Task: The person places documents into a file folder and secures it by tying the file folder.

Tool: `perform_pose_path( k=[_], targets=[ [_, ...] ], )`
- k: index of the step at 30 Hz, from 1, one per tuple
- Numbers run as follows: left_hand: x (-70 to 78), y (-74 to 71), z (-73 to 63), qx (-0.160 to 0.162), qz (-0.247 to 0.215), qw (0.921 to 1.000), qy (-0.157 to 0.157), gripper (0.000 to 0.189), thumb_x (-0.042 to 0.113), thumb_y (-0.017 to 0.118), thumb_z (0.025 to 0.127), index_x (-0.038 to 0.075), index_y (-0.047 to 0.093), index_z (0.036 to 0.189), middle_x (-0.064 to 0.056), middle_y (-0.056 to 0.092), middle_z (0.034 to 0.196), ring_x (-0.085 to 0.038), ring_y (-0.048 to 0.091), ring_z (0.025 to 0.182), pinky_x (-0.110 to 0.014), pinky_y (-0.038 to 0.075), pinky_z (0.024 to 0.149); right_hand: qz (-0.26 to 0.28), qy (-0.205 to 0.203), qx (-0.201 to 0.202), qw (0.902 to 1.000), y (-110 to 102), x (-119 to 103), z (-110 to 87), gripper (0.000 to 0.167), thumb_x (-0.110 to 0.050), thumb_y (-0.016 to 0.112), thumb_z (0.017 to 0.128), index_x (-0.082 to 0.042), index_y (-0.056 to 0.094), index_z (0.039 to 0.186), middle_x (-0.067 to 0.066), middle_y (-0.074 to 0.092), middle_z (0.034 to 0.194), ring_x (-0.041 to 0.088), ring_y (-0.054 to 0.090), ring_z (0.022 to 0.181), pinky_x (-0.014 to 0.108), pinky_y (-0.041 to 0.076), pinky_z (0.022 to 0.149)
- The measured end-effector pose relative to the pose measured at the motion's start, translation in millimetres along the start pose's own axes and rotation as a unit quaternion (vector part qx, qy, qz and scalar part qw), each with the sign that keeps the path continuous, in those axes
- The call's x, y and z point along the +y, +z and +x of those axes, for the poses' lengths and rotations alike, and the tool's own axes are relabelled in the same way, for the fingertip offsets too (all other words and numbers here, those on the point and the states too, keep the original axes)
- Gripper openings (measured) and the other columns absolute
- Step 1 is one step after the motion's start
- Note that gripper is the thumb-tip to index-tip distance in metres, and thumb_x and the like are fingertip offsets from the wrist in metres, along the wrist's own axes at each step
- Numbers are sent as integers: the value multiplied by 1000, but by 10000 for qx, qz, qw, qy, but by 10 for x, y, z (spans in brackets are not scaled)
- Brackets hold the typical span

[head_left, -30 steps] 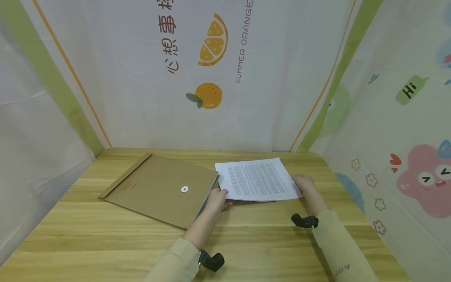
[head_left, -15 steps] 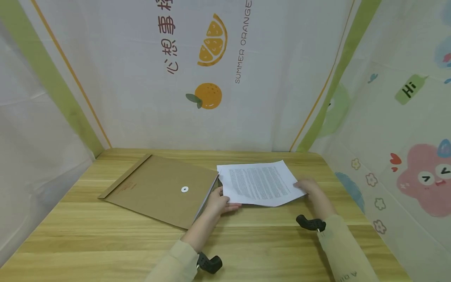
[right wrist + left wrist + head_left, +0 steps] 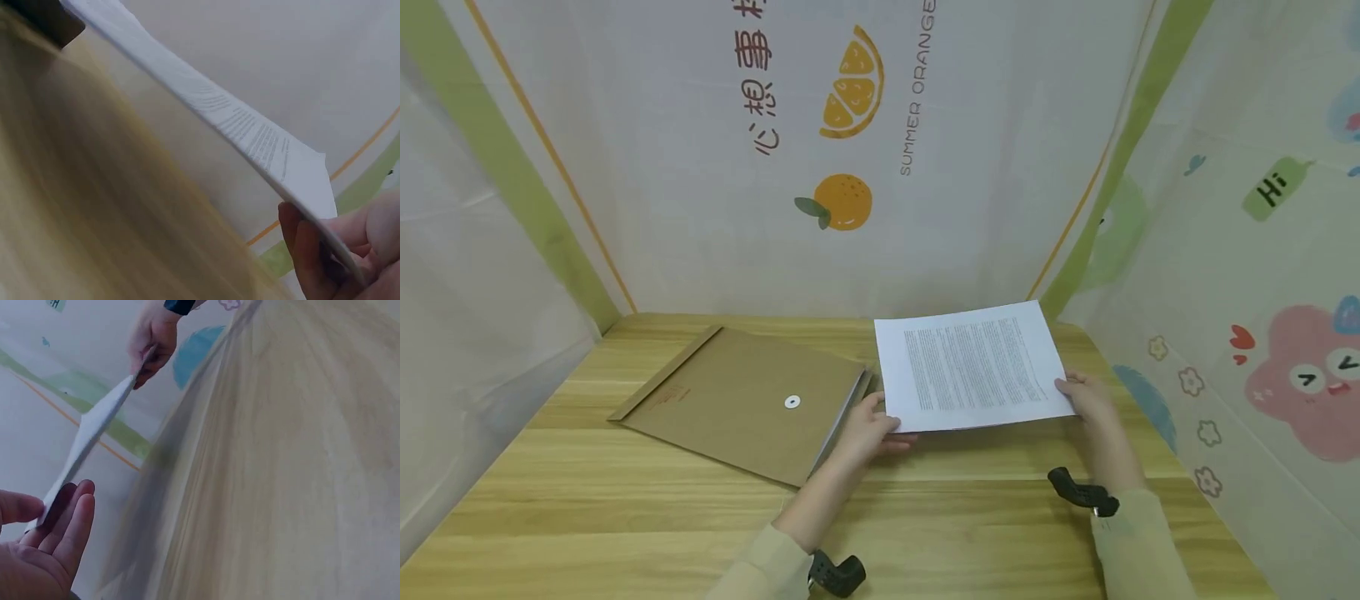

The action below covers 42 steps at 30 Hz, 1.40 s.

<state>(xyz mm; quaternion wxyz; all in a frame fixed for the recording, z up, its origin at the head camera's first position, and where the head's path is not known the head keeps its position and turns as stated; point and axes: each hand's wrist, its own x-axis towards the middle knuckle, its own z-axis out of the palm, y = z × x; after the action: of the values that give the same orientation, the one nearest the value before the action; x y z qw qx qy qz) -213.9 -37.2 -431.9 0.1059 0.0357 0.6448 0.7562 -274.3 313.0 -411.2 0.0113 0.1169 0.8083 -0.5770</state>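
A stack of white printed paper (image 3: 973,367) is held up off the wooden table, its far edge tilted upward. My left hand (image 3: 867,432) pinches its near left corner, thumb on top and fingers underneath, as the left wrist view also shows. At the right edge my right hand (image 3: 1090,404) grips the stack; in the right wrist view its fingers (image 3: 306,250) curl under the sheets. To the left lies a brown kraft envelope (image 3: 737,400) with a white round button, its open side facing the left hand.
The wooden table (image 3: 955,533) runs to a white curtain (image 3: 685,208) at the back, printed with oranges. A second patterned curtain (image 3: 1210,292) stands along the right side. Black wrist cameras (image 3: 1082,493) sit on both forearms.
The paper stack has risen from near the tabletop and moved slightly right, away from the envelope. My right hand has shifted right with it. The envelope lies where it was.
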Motion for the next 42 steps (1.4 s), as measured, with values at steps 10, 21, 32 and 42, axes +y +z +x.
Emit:
perform_pose_path(
  k=[10, 21, 32, 42],
  targets=[
    [64, -269, 20, 377, 163, 9991, 136, 33, 8, 53, 93, -10, 55, 121, -14, 70, 90, -21, 68, 72, -30, 55, 65, 806, -348, -344, 9955, -11, -147, -189, 53, -10, 57, 96, 11, 37, 140, -8, 63, 90, 8, 64, 76, 23, 54, 68],
    [122, -588, -39, -321, -72, 9987, 380, 32, 5, 55, 90, -12, 55, 117, -9, 71, 84, -15, 66, 62, -22, 50, 50, 1116, -600, -1272, 9837, -6, -178, -271, 43, -11, 56, 97, 7, 46, 135, -3, 68, 90, 14, 67, 76, 26, 56, 65],
    [94, -476, -28, 792, -1400, 9853, 576, 34, -3, 48, 95, -9, 47, 128, -20, 66, 108, -25, 70, 86, -37, 57, 73, 3580, -783, -2233, 9032, 386, -326, -314, 35, -27, 35, 105, 1, 41, 125, 13, 69, 106, 22, 68, 94, 30, 53, 83],
    [189, -320, -143, 896, -2221, 9657, 1005, 40, -2, 48, 96, 0, 42, 136, -9, 66, 110, -21, 68, 92, -35, 56, 78, 3237, -835, -936, 9378, 1048, -430, -596, 51, -32, 29, 104, 6, 28, 137, 22, 47, 131, 23, 63, 100, 32, 53, 86]
  ],
)
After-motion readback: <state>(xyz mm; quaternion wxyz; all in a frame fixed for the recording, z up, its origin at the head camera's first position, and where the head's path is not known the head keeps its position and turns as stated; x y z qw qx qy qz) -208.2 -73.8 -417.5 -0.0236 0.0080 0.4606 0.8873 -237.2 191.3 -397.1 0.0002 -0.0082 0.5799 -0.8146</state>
